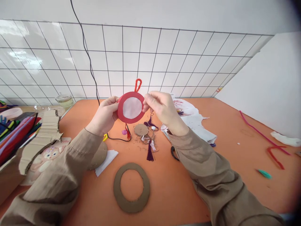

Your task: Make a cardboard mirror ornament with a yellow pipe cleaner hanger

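Raised over the table is a round red disc (119, 110) with a pale centre (132, 108) and a red pipe cleaner loop (138, 84) standing up from its top edge. My left hand (105, 114) grips the disc by its left edge. At the opposite edge, the fingers of my right hand (160, 108) are closed on the rim, with the fingertips partly hidden. A pink bead (124, 132) and a red tassel (128, 135) on a dark cord show beneath the disc. On the table nearest to me lies a cardboard ring (131, 208).
Purple tassels (150, 153), a small cardboard disc (141, 129) and scraps lie mid-table. Stained white paper (195, 127) is at the right, with pipe cleaners (263, 131) beyond. Torn corrugated cardboard (39, 138) and a lidded glass container (64, 100) stand left. A tiled wall (131, 59) closes the back.
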Tool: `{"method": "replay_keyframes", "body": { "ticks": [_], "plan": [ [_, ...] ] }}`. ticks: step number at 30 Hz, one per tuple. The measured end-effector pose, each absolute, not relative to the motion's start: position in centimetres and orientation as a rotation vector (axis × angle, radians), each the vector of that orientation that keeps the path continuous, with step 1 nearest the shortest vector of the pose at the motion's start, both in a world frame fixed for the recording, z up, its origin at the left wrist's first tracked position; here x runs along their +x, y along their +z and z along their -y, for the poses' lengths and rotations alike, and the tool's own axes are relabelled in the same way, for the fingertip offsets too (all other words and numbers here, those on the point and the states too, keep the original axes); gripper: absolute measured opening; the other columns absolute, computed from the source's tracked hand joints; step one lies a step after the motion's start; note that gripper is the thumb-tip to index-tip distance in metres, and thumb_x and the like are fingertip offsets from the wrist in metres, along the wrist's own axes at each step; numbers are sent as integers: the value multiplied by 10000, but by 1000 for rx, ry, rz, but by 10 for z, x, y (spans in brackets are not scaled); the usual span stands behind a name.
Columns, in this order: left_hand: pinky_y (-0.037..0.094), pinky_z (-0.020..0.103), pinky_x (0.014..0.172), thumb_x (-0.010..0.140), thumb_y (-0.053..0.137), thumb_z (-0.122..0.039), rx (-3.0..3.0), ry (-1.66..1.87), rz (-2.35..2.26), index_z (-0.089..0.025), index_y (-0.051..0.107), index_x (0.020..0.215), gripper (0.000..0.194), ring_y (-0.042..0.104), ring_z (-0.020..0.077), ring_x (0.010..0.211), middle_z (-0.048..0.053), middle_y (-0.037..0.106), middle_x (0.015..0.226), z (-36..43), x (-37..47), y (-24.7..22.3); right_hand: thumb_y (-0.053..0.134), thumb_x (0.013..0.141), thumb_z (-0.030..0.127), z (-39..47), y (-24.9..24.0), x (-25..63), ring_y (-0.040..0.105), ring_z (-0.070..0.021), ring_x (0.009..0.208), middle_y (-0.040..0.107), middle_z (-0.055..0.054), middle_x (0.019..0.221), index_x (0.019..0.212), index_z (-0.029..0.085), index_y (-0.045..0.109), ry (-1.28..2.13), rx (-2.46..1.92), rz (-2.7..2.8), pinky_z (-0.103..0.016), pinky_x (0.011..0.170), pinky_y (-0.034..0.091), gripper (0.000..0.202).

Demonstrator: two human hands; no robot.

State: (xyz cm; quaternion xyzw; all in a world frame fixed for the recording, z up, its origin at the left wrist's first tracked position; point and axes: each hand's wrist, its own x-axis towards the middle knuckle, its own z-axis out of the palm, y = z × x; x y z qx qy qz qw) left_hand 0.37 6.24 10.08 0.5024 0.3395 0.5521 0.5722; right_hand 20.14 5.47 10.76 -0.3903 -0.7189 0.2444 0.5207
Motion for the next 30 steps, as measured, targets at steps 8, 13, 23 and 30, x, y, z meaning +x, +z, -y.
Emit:
{"method": "replay_keyframes", "body": {
  "ticks": [8, 13, 23, 30],
  "plan": [
    [467, 209, 556, 712, 597, -57, 1059, 1257, -714, -135, 631, 734, 87, 561, 99, 625, 33, 631, 756, -79, -3, 92, 678, 822, 335, -88, 92, 213, 463, -74, 492, 561, 16, 605, 729, 153, 641, 1004, -1034, 1755, -242, 476, 323, 207],
    [532, 304, 788, 822, 645, -210, 1055, 1374, -826, -131, 643, 847, 83, 647, 156, 787, 87, 666, 898, -82, -5, 89, 704, 823, 267, -102, 85, 212, 455, -70, 427, 507, 29, 458, 618, 173, 561, 992, -1058, 1580, -217, 431, 285, 267],
    [501, 415, 947, 717, 686, -157, 1005, 1598, -1048, -158, 648, 933, 219, 645, 187, 869, 92, 654, 1005, -74, -19, 110, 653, 934, 259, -186, 88, 217, 600, -85, 548, 618, -13, 682, 760, 147, 605, 812, -1399, 1572, -197, 465, 390, 212],
    [510, 428, 961, 744, 675, -127, 1048, 1622, -973, -158, 642, 905, 167, 656, 202, 917, 92, 660, 1019, -59, -18, 123, 619, 962, 361, -233, 47, 223, 646, -225, 1069, 624, -109, 1257, 1265, 152, 596, 922, -1733, 1565, -435, 899, 568, 370]
  ]
}}
